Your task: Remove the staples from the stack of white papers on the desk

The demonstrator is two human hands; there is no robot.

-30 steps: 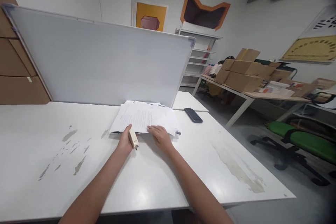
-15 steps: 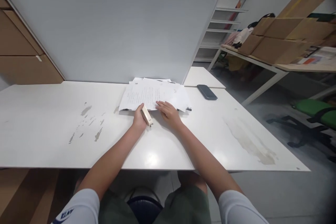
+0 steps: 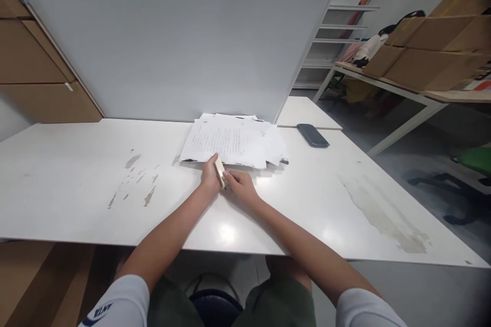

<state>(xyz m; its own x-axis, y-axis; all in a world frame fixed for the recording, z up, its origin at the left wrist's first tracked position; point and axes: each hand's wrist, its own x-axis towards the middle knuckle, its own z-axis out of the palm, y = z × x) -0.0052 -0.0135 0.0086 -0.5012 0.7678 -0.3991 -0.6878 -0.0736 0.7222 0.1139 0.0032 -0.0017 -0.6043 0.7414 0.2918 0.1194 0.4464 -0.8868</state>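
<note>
Head view, first voice: where is the paper stack [image 3: 233, 139] laid on the bench [image 3: 76, 189]?
Second voice: Just beyond both hands, toward the far side.
First voice: And the stapler [image 3: 220, 172]?
Second voice: It is gripped in the left hand [image 3: 210, 181], long axis run near to far, tip at the stack's near edge. The right hand [image 3: 241, 187] is curled against it; whether it grips cannot be told.

table [image 3: 76, 184]: glossy white, scuffed; sheets [image 3: 233, 140]: matt paper; stapler [image 3: 220, 172]: cream plastic

Both bare forearms stretched forward and converged, the hands touching. The left hand [image 3: 210, 180] was curled closed in a grip, thumb uppermost. The right hand [image 3: 241, 187] lay palm down just beside it, fingers bent toward the left.
</note>
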